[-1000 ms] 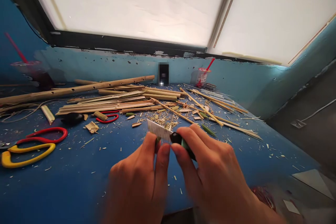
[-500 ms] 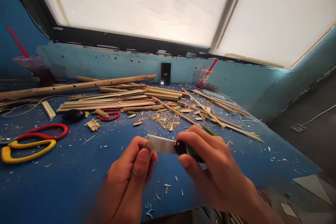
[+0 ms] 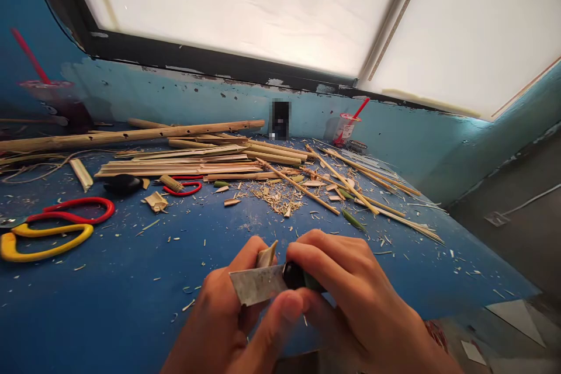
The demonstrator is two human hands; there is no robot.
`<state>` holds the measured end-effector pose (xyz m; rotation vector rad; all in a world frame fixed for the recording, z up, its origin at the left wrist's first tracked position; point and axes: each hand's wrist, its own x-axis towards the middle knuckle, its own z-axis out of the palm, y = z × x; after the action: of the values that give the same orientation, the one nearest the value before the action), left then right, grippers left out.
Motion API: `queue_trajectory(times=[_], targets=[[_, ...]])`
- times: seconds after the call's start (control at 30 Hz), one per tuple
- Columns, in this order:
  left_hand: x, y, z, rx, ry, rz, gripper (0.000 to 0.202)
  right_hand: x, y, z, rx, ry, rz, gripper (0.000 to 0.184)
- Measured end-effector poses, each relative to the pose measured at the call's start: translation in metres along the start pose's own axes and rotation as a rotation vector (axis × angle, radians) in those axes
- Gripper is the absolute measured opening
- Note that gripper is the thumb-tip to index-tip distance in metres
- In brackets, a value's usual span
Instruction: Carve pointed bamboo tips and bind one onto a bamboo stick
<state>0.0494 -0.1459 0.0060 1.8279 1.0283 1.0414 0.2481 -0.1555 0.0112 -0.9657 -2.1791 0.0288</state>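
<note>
My left hand [image 3: 219,315] is closed around a small pale piece of bamboo [image 3: 266,256], whose pointed end sticks up past the fingers. My right hand [image 3: 355,286] grips the dark handle of a short, broad-bladed knife [image 3: 256,285]. The blade lies flat-side toward me, across the near side of the bamboo and in front of my left fingers. My left thumb reaches toward the handle, near the right thumb. Whether the edge touches the bamboo, I cannot tell. Most of the bamboo piece is hidden by the blade and fingers.
Bamboo shavings [image 3: 280,198] are heaped beyond my hands on the blue table [image 3: 131,315]. Split bamboo strips [image 3: 184,169] and a long pole with holes [image 3: 175,131] lie behind. Red-and-yellow-handled scissors [image 3: 56,231] rest at left. A cup with a red straw [image 3: 345,127] stands by the wall.
The knife has come down and toward me, from the tip of the bamboo to across its near side. My left thumb has moved off the bamboo toward the handle, and more bamboo shows.
</note>
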Motion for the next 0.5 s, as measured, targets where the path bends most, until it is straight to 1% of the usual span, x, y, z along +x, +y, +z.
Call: queue_trajectory(times=[0.1, 0.2, 0.37, 0.5], targets=[[-0.001, -0.004, 0.003, 0.043, 0.052, 0.047, 0.051, -0.003, -0.001, 0.001, 0.006, -0.019, 0.031, 0.028], [-0.004, -0.006, 0.005, 0.074, 0.098, 0.047, 0.049, -0.005, -0.002, 0.002, -0.037, 0.017, 0.039, 0.027], [-0.006, -0.005, 0.007, 0.038, 0.073, -0.015, 0.054, -0.010, -0.003, 0.003, -0.074, 0.035, 0.034, 0.027], [-0.005, -0.004, 0.009, 0.007, 0.086, -0.063, 0.061, -0.010, -0.006, 0.007, -0.121, 0.043, 0.030, 0.028]])
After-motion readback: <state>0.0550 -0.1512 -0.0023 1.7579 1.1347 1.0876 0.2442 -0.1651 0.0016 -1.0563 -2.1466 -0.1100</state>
